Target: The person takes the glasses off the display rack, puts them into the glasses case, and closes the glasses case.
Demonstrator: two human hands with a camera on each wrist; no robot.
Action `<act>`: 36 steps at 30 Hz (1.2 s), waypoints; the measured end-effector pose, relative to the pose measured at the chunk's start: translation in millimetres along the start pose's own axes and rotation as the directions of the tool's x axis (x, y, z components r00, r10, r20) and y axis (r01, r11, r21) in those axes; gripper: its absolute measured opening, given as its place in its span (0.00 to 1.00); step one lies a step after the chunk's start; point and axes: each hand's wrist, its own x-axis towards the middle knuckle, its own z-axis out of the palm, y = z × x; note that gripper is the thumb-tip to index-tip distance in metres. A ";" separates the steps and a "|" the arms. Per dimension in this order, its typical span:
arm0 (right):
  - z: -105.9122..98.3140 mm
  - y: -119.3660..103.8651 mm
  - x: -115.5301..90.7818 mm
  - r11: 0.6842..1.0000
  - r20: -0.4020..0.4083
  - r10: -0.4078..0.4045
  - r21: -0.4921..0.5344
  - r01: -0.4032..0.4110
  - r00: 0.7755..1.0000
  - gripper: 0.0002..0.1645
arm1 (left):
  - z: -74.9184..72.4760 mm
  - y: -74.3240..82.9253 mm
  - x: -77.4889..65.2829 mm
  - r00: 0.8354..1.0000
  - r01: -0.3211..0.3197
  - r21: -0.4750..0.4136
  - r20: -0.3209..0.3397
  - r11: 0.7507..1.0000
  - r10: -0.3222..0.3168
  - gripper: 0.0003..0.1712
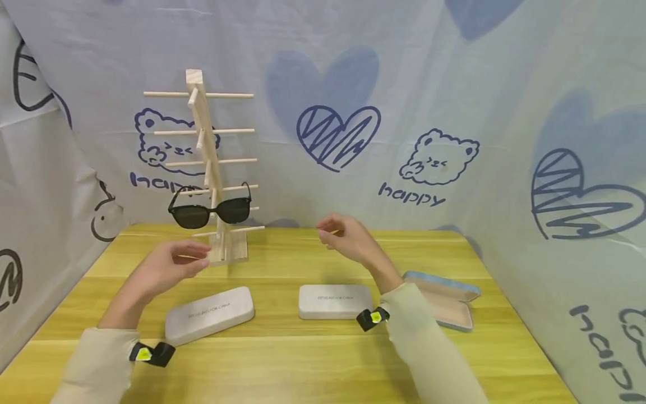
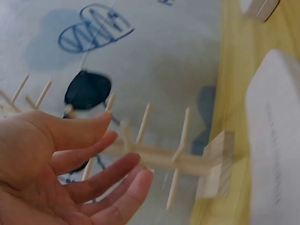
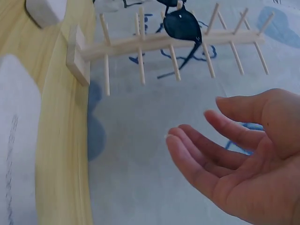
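One pair of black-framed sunglasses with dark lenses [image 1: 203, 215] is held up on the lower part of the pale wooden rack with thin round pegs [image 1: 214, 168], which is stood at the back left of the yellow wood-grain bench [image 1: 282, 359]. Their long axis is laid side to side across the rack, with the right end seen slightly higher in the head view. They are approached most closely by the left hand [image 1: 169, 265], placed just below and to the left; from the right hand [image 1: 348, 238], they are found well to the left. Nothing is held by either hand: the two are set well apart, fingers loosely bent, and no contact with the sunglasses can be seen.
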 end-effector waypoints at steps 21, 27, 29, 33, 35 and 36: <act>76.6 -51.3 64.0 0.975 -0.056 -0.098 0.196 0.107 0.994 0.26 | -59.0 -3.5 14.8 0.976 0.075 -0.129 -0.192 0.989 -0.100 0.39; 88.2 -53.7 69.9 0.973 -0.041 -0.125 0.192 0.130 0.991 0.31 | -52.8 -1.8 22.0 0.963 0.068 -0.212 -0.242 0.975 -0.120 0.37; 89.7 -54.2 70.3 0.972 -0.030 -0.125 0.196 0.129 0.992 0.33 | -51.4 -0.4 24.7 0.960 0.064 -0.234 -0.251 0.970 -0.123 0.37; 91.0 -55.5 70.1 0.971 -0.014 -0.138 0.196 0.138 0.990 0.35 | -48.6 2.8 29.1 0.951 0.087 -0.229 -0.272 0.970 -0.150 0.35; 91.2 -56.5 69.7 0.971 -0.010 -0.140 0.194 0.140 0.990 0.35 | -46.8 4.5 30.5 0.943 0.106 -0.210 -0.290 0.972 -0.165 0.34; 91.2 -56.9 69.6 0.971 -0.009 -0.140 0.196 0.139 0.990 0.35 | -45.9 5.3 31.0 0.938 0.114 -0.200 -0.300 0.973 -0.172 0.34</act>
